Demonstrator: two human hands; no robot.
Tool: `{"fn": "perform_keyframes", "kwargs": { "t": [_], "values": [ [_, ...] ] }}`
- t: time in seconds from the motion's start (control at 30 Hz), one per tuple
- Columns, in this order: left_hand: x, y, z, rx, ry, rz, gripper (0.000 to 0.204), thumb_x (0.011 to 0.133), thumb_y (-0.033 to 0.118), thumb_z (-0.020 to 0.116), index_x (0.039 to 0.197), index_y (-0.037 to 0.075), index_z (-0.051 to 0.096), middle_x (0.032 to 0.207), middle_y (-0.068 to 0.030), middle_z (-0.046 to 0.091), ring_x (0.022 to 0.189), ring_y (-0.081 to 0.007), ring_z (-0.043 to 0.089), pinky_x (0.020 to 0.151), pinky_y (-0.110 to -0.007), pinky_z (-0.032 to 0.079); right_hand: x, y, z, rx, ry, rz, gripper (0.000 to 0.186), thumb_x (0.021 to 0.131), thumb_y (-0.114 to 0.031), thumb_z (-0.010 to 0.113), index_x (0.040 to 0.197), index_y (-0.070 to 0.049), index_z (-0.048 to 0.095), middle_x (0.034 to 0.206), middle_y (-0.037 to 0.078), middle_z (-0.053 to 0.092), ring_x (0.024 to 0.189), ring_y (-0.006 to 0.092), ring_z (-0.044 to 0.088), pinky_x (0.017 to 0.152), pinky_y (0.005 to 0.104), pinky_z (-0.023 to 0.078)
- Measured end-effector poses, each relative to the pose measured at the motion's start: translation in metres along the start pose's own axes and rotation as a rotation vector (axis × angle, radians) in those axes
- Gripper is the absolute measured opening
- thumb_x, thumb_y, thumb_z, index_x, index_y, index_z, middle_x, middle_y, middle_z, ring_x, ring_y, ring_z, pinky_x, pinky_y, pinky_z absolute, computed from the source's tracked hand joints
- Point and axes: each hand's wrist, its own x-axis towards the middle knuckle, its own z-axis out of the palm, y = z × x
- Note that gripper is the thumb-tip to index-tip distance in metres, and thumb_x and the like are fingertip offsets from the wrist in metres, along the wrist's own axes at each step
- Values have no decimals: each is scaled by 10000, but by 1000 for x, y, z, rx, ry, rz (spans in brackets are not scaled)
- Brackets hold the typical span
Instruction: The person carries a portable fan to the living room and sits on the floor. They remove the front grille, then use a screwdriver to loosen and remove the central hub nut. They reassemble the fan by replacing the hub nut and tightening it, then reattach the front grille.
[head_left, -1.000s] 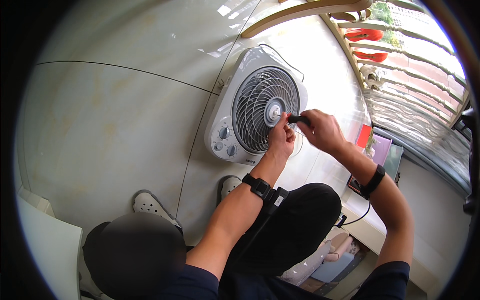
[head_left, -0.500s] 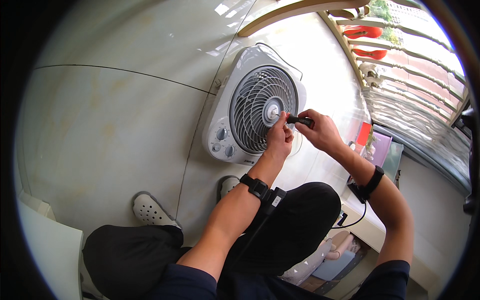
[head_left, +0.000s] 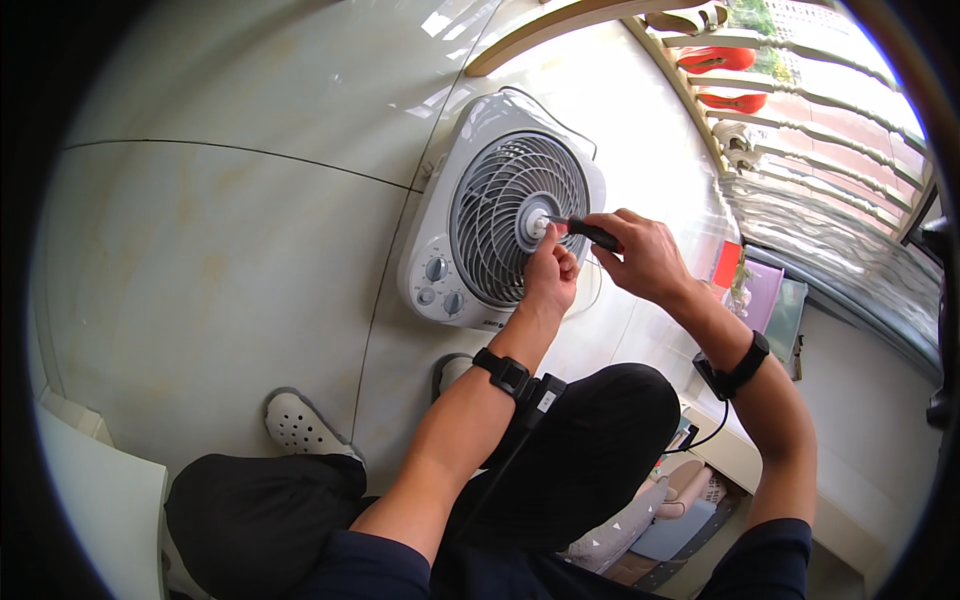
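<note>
A grey-white box fan (head_left: pixel 420 255) lies face up on the tiled floor, its round slatted grille (head_left: pixel 490 225) facing me. At the grille's middle is a white hub (head_left: pixel 538 222). My right hand (head_left: pixel 645 255) grips the black-and-red handle of a screwdriver (head_left: pixel 597 233), whose metal shaft points left with its tip at the hub. Just below the tip, my left hand (head_left: pixel 550 275) is closed, thumb and fingertips against the hub's near side. Whatever those fingers pinch, if anything, is hidden. Several control knobs (head_left: pixel 437 269) sit on the fan's near-left corner.
A curved wooden leg (head_left: pixel 560 35) stands beyond the fan. At the upper right is a slatted rack with orange shoes (head_left: pixel 718 60). A low cabinet with boxes (head_left: pixel 765 295) is on the right. My grey clogs (head_left: pixel 300 422) are on the floor nearer me.
The screwdriver has shifted slightly left, and its shaft now shows between handle and hub. My left thumb has drawn down from the shaft. The whole view has moved a little.
</note>
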Motion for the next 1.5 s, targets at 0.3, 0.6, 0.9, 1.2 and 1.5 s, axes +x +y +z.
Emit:
{"fn": "perform_keyframes", "kwargs": {
  "t": [0.3,0.6,0.9,1.2,1.5],
  "values": [
    [4,9,9,-63,-159,-15,220,1092,337,617,1165,140,681,618,73,348,555,-91,353,544,-283,296,4,4,-1,-107,15,-65,368,861,-68,738,1223,-129,766,950,122,715,868,334,709,781,441,559],
    [7,6,5,-49,-141,-14,215,1103,334,598,1155,144,682,618,76,360,551,-82,352,545,-275,286,6,15,0,-136,5,-124,358,866,-63,758,1216,-138,772,988,88,714,898,307,703,804,425,560],
    [6,8,9,-53,-133,-9,218,1106,338,590,1134,147,690,611,78,341,557,-83,344,551,-277,279,5,20,1,-154,43,-202,393,830,-19,768,1211,-117,752,1010,81,708,890,297,696,791,415,572],
    [5,9,10,-109,-110,-22,227,1115,315,570,1161,111,656,628,75,323,537,-79,330,519,-264,274,8,17,-2,-424,-44,-375,452,868,-16,701,1300,-151,699,1061,55,637,929,249,632,771,377,574],
    [0,9,12,-135,-102,-23,240,1120,308,555,1174,107,676,631,69,332,542,-80,342,517,-262,283,13,8,0,-326,-39,-326,352,916,-95,689,1267,-103,695,950,100,655,809,268,649,730,395,563]
  ]
}}
